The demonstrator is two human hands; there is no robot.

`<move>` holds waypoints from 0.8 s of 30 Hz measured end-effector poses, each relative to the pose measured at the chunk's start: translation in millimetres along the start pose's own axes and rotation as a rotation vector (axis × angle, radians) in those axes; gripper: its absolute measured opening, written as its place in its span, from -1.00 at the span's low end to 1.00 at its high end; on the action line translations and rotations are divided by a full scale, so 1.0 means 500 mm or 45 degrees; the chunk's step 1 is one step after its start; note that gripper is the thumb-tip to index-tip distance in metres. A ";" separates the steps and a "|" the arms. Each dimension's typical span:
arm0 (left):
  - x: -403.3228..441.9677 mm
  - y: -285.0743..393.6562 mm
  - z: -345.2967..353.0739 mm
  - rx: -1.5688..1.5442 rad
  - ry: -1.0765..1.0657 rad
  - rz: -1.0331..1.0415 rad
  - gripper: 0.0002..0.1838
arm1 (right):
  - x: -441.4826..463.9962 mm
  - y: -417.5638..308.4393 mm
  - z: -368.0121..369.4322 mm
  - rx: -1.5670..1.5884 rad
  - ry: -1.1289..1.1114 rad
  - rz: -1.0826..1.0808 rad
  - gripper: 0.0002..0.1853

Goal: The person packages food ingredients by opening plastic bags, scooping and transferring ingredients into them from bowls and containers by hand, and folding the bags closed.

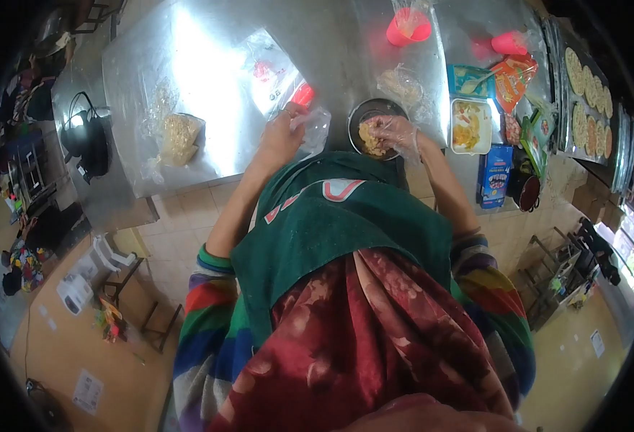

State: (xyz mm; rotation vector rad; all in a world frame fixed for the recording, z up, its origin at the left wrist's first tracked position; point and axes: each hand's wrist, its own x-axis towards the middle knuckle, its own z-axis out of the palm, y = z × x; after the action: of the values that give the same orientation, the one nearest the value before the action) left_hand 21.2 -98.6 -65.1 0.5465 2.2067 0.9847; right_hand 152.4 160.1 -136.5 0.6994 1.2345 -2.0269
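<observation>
On the steel table, my left hand (pixel 285 137) has its fingers curled at a clear plastic bag (pixel 317 129), beside a small red object (pixel 302 95). My right hand (pixel 396 135), in a clear plastic glove, reaches into a round dark-rimmed bowl (pixel 356 117) near the table's front edge. Its fingers are closed on a lump of yellowish-brown food (pixel 369 138). Left of my hands lies a clear bag of pale dough-like food (pixel 180 139).
Pink cups (pixel 408 27) stand toward the back. At right are a white tray of yellow food (pixel 470 129), orange and teal packets, a blue box (pixel 496 176) and trays of flat round pieces (pixel 587 93). A black bag (pixel 86 144) lies at left.
</observation>
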 end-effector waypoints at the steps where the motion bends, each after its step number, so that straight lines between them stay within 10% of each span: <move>1: 0.001 0.010 0.004 0.005 0.036 -0.008 -0.80 | -0.005 0.000 -0.005 0.047 -0.017 -0.038 -0.66; 24: 0.038 0.117 0.140 -0.013 0.129 0.538 -0.78 | -0.098 -0.012 0.087 0.649 0.218 -0.372 -0.65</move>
State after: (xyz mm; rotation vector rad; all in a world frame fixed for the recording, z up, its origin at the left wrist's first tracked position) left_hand 63.5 -16.0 -63.0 1.0060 2.2193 1.2588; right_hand 174.8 135.2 -80.1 0.9913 0.9532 -2.6129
